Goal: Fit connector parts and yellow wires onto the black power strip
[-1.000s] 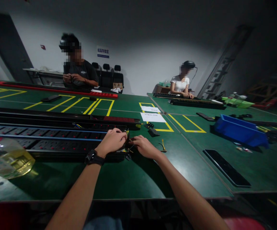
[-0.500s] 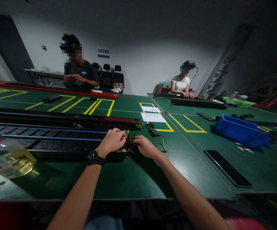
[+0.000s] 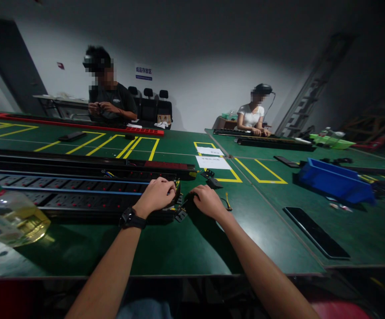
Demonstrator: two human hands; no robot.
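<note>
A long black power strip [image 3: 79,197] with many sockets lies across the green table [image 3: 186,248] in front of me. My left hand [image 3: 155,195], with a black watch on the wrist, is curled over the strip's right end and grips it. My right hand [image 3: 207,201] rests on the table just right of that end, fingers bent and pinching thin wires that run into the strip. A small black end cap [image 3: 181,215] lies on the table between the two hands.
A bottle of yellow liquid [image 3: 8,215] stands at the near left. More long strips [image 3: 86,164] lie behind mine. A blue bin [image 3: 335,181], a black flat panel [image 3: 315,232], paper sheets [image 3: 212,162] and small black parts [image 3: 212,181] sit to the right. Two other people work at the far tables.
My right hand has drawn a little to the right, away from the strip's end. The left hand has stayed on the strip.
</note>
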